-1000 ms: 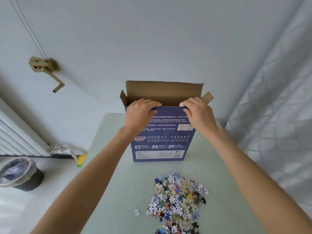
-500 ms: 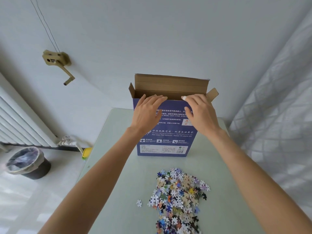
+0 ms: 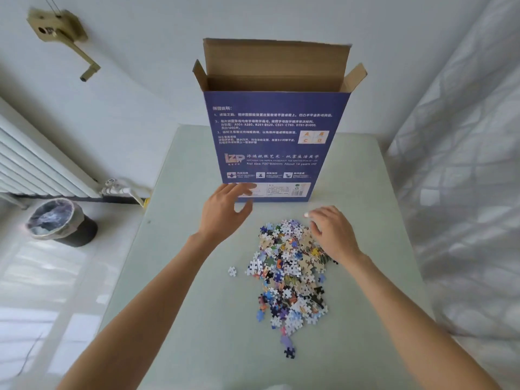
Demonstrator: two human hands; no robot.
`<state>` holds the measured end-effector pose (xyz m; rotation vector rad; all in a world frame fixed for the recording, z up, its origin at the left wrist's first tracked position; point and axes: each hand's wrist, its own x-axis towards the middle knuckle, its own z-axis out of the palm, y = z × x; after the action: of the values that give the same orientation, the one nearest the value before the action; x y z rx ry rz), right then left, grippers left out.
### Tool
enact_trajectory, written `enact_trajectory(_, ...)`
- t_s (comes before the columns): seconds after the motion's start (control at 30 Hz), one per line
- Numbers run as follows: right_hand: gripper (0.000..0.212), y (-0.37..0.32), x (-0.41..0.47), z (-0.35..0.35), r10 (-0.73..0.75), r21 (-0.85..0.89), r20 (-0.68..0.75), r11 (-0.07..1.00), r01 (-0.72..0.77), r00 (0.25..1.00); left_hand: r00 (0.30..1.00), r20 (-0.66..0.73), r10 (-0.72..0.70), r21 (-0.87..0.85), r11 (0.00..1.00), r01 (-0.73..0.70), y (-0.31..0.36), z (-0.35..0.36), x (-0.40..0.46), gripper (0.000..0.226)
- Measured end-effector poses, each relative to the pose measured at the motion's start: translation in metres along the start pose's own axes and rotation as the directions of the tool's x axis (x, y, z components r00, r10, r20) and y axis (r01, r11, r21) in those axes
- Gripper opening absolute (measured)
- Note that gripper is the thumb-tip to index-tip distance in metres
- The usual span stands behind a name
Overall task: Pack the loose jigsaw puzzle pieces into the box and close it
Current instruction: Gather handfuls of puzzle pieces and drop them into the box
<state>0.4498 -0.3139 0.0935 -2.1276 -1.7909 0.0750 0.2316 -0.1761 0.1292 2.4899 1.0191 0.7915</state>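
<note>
A tall blue puzzle box point(image 3: 275, 142) stands upright at the far side of the pale green table point(image 3: 197, 305), its brown top flaps open. A heap of loose jigsaw pieces point(image 3: 289, 271) lies on the table in front of it. One white piece point(image 3: 232, 271) lies apart to the left of the heap. My left hand point(image 3: 225, 212) hovers near the box's lower left corner, fingers spread and relaxed, holding nothing. My right hand point(image 3: 332, 232) is over the heap's far right edge, fingers loosely bent, touching the pieces.
A bin point(image 3: 57, 220) with a plastic liner stands on the floor at the left, beside a white radiator point(image 3: 33, 167). A crank handle point(image 3: 64, 40) is fixed to the wall at upper left. A quilted grey cover point(image 3: 464, 192) lies along the table's right side.
Both hands have left the box's top edge and come down toward me. The left hand is now by the box's base and the right hand is at the heap.
</note>
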Motion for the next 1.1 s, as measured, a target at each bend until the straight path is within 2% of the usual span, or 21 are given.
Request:
enact_trajectory(0.07, 0.026, 0.014, -0.020, 0.022, 0.158, 0.059, 0.148, 0.984, -0.168, 0.976, 0.971, 0.215, -0.104, 0.037, 0.994, 0.099, -0.002, 0.023, -0.023, 0.039)
enact_trajectory(0.17, 0.035, 0.032, -0.030, 0.049, 0.251, 0.086, 0.308, 0.953, -0.290, 0.918, 0.835, 0.477, -0.274, 0.169, 0.961, 0.218, -0.006, 0.062, -0.048, 0.061)
enact_trajectory(0.27, 0.053, 0.039, -0.023, 0.071, 0.279, 0.086, 0.376, 0.939, -0.333, 0.884, 0.722, 0.565, -0.400, 0.240, 0.917, 0.320, -0.009, 0.096, -0.062, 0.085)
enact_trajectory(0.37, 0.068, 0.043, -0.009, 0.096, 0.308, 0.012, 0.454, 0.936, -0.351, 0.836, 0.666, 0.572, -0.478, 0.244, 0.875, 0.418, -0.008, 0.131, -0.067, 0.097)
enact_trajectory(0.5, 0.050, 0.037, -0.001, 0.118, 0.293, -0.090, 0.410, 0.955, -0.282, 0.863, 0.685, 0.501, -0.529, 0.240, 0.846, 0.477, -0.005, 0.158, -0.065, 0.093)
enact_trajectory(0.67, 0.046, 0.037, -0.017, 0.119, 0.164, 0.007, 0.370, 0.984, -0.179, 0.914, 0.690, 0.541, -0.481, 0.226, 0.873, 0.432, 0.010, 0.167, -0.074, 0.091)
enact_trajectory(0.77, 0.042, 0.040, -0.025, 0.112, 0.143, 0.103, 0.331, 0.977, -0.187, 0.933, 0.694, 0.534, -0.484, 0.199, 0.869, 0.453, 0.014, 0.165, -0.077, 0.077)
enact_trajectory(0.9, 0.034, 0.047, -0.037, 0.100, 0.125, 0.159, 0.374, 0.968, -0.196, 0.919, 0.700, 0.537, -0.471, 0.217, 0.879, 0.425, 0.014, 0.156, -0.083, 0.061)
enact_trajectory(1.0, 0.044, 0.049, -0.046, 0.089, 0.075, 0.184, 0.478, 0.966, -0.183, 0.875, 0.707, 0.534, -0.464, 0.229, 0.884, 0.407, 0.015, 0.151, -0.087, 0.055)
enact_trajectory(1.1, 0.059, 0.050, -0.053, 0.078, 0.023, 0.238, 0.541, 0.954, -0.179, 0.841, 0.760, 0.505, -0.409, 0.229, 0.912, 0.340, 0.016, 0.148, -0.085, 0.047)
